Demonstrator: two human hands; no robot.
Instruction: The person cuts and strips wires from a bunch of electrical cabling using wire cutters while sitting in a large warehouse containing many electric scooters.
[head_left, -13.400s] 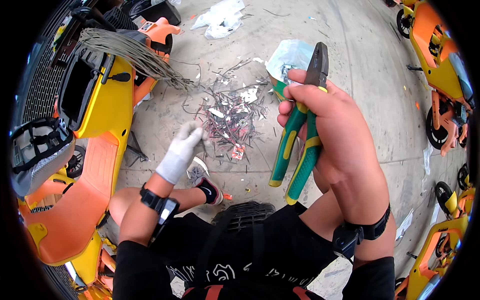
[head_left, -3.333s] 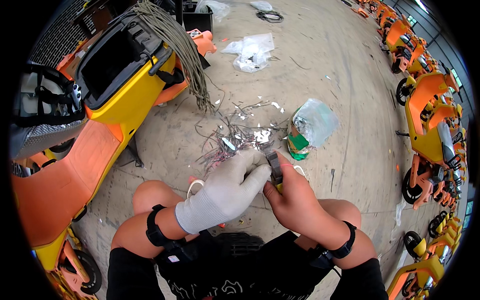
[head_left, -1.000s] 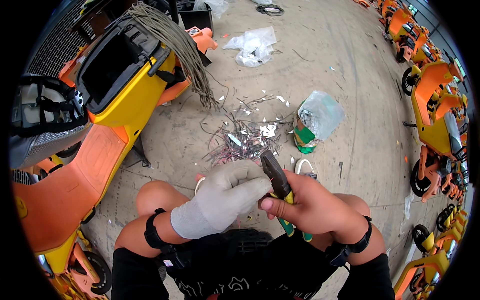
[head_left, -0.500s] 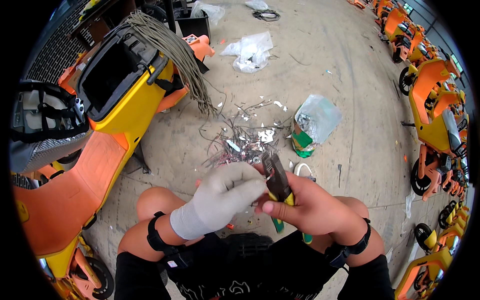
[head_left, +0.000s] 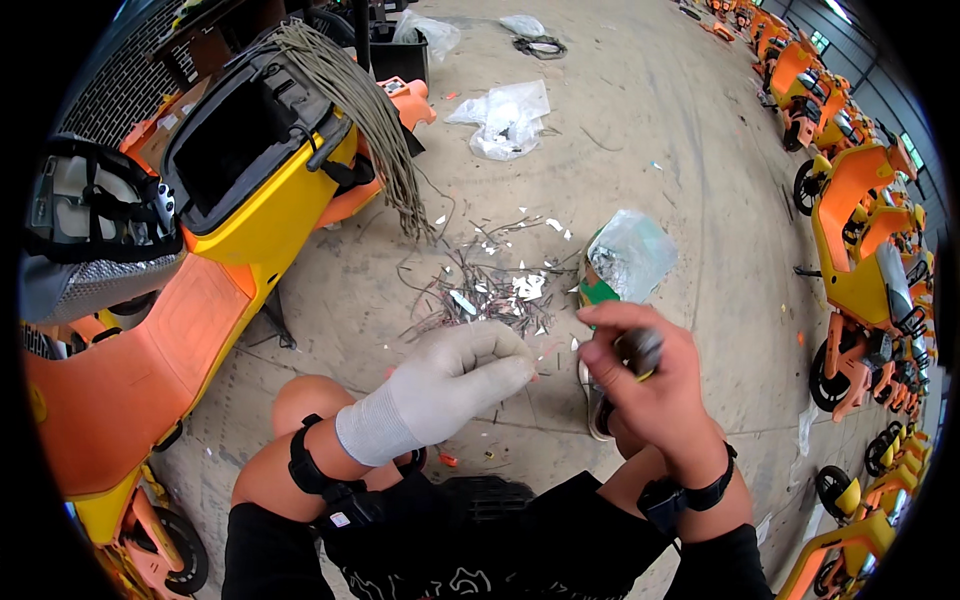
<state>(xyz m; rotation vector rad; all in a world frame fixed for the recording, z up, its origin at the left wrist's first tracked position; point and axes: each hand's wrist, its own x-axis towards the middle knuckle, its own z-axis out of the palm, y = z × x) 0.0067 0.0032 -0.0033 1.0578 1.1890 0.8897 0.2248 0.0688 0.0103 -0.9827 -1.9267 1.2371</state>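
Observation:
My left hand, in a pale grey glove, is closed with thumb and fingertips pressed together. What it pinches, if anything, is too small to make out. To its right, my bare right hand grips a pair of pliers, whose dark head now shows nearly end-on between thumb and fingers. The hands are apart, over my bent knees. Just beyond them on the floor lies a heap of wire scraps mixed with white fragments.
A green and clear plastic bag stands beyond my right hand. At left, a yellow and orange scooter carries a bundle of grey cables. Another clear bag lies farther off. Rows of scooters line the right side.
My right hand has moved away to the right from my left hand, turning the pliers so that their head points toward me. My left hand stays nearly in place, still pinched.

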